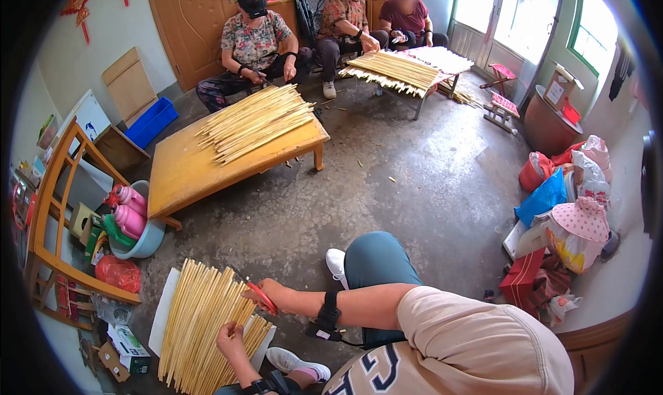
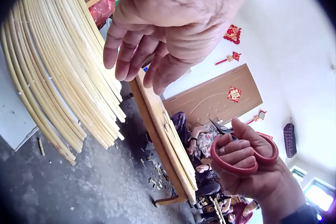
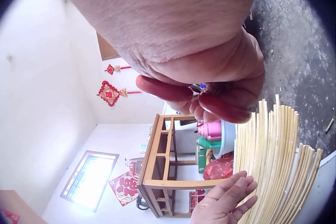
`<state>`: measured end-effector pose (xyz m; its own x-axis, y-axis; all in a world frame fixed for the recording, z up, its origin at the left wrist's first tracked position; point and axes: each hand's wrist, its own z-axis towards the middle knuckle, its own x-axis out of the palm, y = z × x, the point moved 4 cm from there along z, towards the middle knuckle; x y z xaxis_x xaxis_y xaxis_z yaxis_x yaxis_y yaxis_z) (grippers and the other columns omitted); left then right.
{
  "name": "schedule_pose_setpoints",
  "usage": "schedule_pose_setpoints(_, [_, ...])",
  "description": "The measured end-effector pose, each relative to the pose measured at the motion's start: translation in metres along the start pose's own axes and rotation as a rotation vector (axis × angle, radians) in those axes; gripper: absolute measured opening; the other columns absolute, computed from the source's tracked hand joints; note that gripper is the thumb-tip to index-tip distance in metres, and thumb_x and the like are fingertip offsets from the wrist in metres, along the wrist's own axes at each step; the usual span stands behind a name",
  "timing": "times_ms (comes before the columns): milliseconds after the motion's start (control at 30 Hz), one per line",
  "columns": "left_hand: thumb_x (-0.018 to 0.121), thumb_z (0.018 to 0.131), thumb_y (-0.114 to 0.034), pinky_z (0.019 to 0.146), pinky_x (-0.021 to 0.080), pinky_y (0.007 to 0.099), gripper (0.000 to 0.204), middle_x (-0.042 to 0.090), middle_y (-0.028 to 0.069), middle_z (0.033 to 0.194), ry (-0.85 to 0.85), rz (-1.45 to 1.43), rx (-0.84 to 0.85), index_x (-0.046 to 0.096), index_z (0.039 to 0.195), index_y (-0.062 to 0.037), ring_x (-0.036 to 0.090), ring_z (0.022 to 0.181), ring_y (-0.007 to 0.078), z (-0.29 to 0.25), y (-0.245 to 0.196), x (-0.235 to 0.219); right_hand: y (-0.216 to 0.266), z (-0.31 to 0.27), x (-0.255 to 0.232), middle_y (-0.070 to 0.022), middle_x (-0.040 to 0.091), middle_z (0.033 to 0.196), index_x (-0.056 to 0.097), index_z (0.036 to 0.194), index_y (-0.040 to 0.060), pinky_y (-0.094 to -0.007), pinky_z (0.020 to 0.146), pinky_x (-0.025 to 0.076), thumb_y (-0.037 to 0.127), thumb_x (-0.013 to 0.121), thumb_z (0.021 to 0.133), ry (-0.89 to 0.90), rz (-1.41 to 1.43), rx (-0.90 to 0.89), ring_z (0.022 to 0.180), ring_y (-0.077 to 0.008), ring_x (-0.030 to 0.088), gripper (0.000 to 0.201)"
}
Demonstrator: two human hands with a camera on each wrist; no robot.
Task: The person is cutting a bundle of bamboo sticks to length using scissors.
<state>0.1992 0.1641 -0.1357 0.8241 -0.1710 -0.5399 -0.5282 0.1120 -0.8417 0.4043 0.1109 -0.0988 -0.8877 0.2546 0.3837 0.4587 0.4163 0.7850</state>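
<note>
A layer of long pale sticks (image 1: 197,319) lies side by side on a white board (image 1: 164,312) at the person's feet. My right hand (image 1: 282,297) grips scissors (image 1: 264,300) by their red handles, just above the far right part of the sticks. In the left wrist view the fingers go through the handle loops (image 2: 234,170), and the dark blades point away from the palm. Low over the sticks hovers my left hand (image 1: 233,341). Its fingers (image 2: 126,56) are loosely bent, with nothing between them in the left wrist view.
Ahead stands a low wooden table (image 1: 173,170) bearing more sticks (image 1: 259,122); a person (image 1: 255,43) sits behind it. Two others sit by another stick-covered table (image 1: 394,70). A wooden frame (image 1: 59,222) and basin (image 1: 148,239) stand left, bags (image 1: 577,222) right.
</note>
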Motion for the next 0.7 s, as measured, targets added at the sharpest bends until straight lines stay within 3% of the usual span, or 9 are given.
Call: schedule_pose_setpoints(700, [0.066,0.067,0.000,0.064,0.046,0.0272,0.019,0.062,0.0093,0.073,0.019,0.032,-0.004,0.062,0.086,0.0037,0.057,0.065,0.0158,-0.003,-0.010,-0.001,0.005,-0.005,0.001,-0.0007,0.043,0.045,0.049,0.063,0.0032,-0.0230,0.028,0.031,0.039,0.065,0.076,-0.019,-0.009,0.009,0.031,-0.0096,0.040,0.041])
